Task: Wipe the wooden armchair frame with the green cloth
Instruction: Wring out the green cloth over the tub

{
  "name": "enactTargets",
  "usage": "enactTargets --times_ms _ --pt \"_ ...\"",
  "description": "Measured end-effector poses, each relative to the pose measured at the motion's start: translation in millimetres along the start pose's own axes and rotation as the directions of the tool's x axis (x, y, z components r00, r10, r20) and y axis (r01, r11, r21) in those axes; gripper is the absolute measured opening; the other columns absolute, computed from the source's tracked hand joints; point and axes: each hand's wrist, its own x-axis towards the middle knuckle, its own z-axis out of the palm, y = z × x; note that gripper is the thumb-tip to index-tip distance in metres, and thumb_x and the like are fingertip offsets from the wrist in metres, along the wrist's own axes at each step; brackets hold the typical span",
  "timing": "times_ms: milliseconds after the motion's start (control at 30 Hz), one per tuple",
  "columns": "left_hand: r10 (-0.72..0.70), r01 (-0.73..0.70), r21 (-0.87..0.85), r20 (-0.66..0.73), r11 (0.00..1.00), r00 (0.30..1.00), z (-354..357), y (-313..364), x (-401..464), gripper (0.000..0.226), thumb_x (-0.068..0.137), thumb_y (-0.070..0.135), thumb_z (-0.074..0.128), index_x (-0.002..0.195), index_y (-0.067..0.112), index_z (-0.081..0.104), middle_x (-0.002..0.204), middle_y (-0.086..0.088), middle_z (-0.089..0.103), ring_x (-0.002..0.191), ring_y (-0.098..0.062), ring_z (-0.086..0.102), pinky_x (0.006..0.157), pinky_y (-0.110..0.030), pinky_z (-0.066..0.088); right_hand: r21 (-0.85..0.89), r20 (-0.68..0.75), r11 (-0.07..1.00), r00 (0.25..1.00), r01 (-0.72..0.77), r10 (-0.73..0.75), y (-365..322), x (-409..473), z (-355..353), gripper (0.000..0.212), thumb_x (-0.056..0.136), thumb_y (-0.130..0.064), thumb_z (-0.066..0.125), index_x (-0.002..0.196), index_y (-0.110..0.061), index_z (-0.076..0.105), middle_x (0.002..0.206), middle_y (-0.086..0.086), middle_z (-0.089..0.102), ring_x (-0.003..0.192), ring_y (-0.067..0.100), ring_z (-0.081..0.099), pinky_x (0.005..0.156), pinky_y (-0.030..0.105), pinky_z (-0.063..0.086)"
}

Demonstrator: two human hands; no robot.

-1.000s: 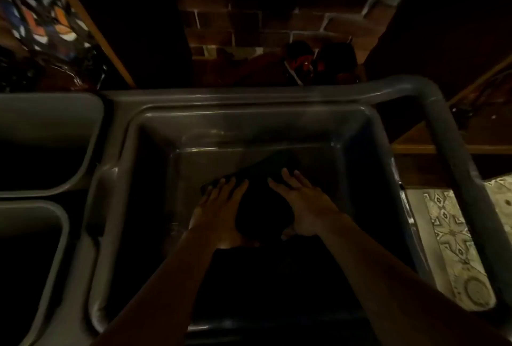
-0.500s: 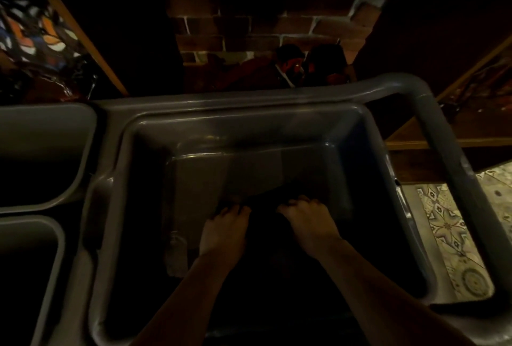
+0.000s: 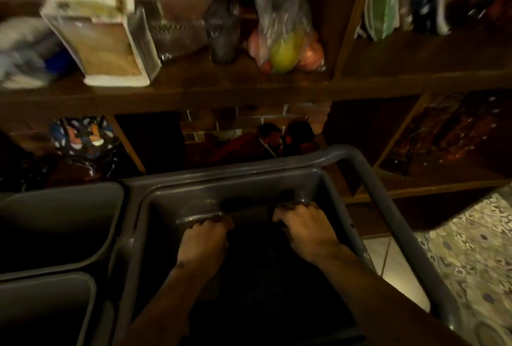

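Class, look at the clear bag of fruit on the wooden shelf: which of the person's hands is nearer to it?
Right. The right hand grips inside the grey bin almost directly below the bag of fruit; the left hand sits further leftward.

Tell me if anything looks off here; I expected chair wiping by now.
No armchair in view. Both hands, left and right, are down in a grey tub, fists closed on something dark, too dim to identify as the cloth. Nothing looks spilled or broken; the shelf above is merely cluttered.

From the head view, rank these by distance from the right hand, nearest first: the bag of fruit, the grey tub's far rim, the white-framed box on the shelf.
From the right hand:
1. Grey tub's far rim, just ahead.
2. Bag of fruit, on the shelf above.
3. White-framed box, shelf's far left.
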Motion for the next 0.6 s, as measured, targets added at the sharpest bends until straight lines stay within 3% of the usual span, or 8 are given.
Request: enactTargets --times_ms 267,433,600 --pt "0.086 -0.081 0.033 -0.247 0.996 0.965 -129 19 19 0.037 0.093 0.019 0.058 0.127 0.033 0.053 0.127 0.001 0.063 0.110 -0.030 0.064 0.088 -0.042 0.051 -0.059 -0.241 0.998 0.970 -0.017 0.002 3 -2 -119 0.047 0.087 -0.004 0.064 0.125 -0.031 0.055 0.123 0.001 0.063 0.112 0.028 0.059 0.089 0.040 0.047" --pt "0.169 -0.154 0.069 -0.409 0.986 0.897 -207 36 28 0.031 0.092 0.023 0.057 0.121 0.034 0.057 0.124 0.001 0.066 0.109 -0.030 0.064 0.087 -0.041 0.051 -0.064 -0.403 0.996 0.915 -0.056 0.026 11 -13 -194 0.041 0.085 -0.013 0.066 0.119 -0.035 0.059 0.125 0.000 0.064 0.110 0.028 0.062 0.090 0.038 0.049" --pt "0.254 -0.245 0.082 -0.481 0.966 0.839 -267 61 34 0.027 0.091 0.023 0.060 0.116 0.033 0.057 0.120 -0.001 0.067 0.104 -0.030 0.065 0.083 -0.040 0.051 -0.043 -0.469 0.993 0.880 -0.106 0.073 25 -29 -254 0.038 0.084 -0.016 0.065 0.115 -0.036 0.058 0.121 0.001 0.065 0.111 0.030 0.061 0.089 0.038 0.048"
